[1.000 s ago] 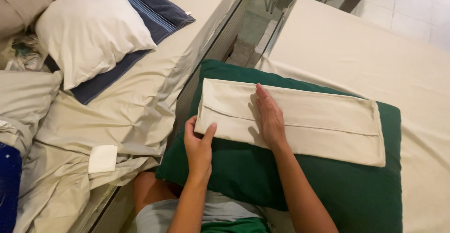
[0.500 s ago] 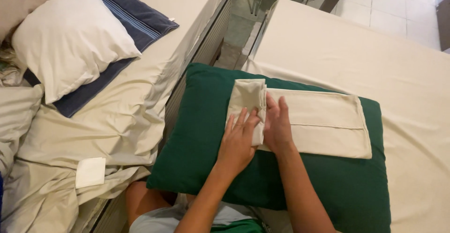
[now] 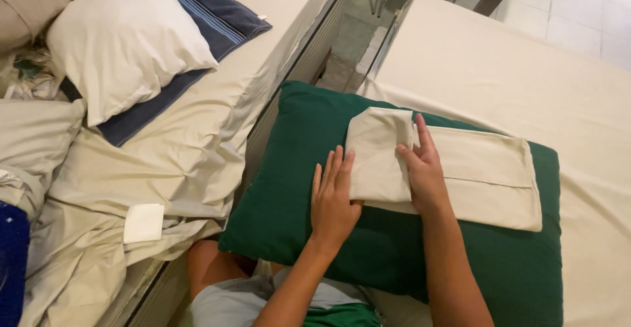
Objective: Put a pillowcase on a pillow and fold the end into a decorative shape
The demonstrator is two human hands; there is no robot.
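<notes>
A beige folded cloth (image 3: 486, 172) lies on a dark green pillow (image 3: 296, 189) in front of me. Its left end is folded over toward the middle. My right hand (image 3: 424, 169) rests flat on that folded flap, fingers pointing away from me. My left hand (image 3: 332, 199) lies flat beside the cloth's left edge, palm down on the green pillow, fingertips touching the fold. Neither hand grips anything.
The green pillow sits across a bed with a beige sheet (image 3: 499, 70) on the right. On the left bed lie a white pillow (image 3: 125, 41), a blue striped pillow (image 3: 210, 18), crumpled beige bedding (image 3: 164, 169) and a small white cloth square (image 3: 143, 222). A tiled floor gap (image 3: 351, 34) runs between beds.
The left end of the beige cloth was folded over toward the middle by my left hand. That hand has since slid back off the fold onto the green pillow. The right hand stays pressed.
</notes>
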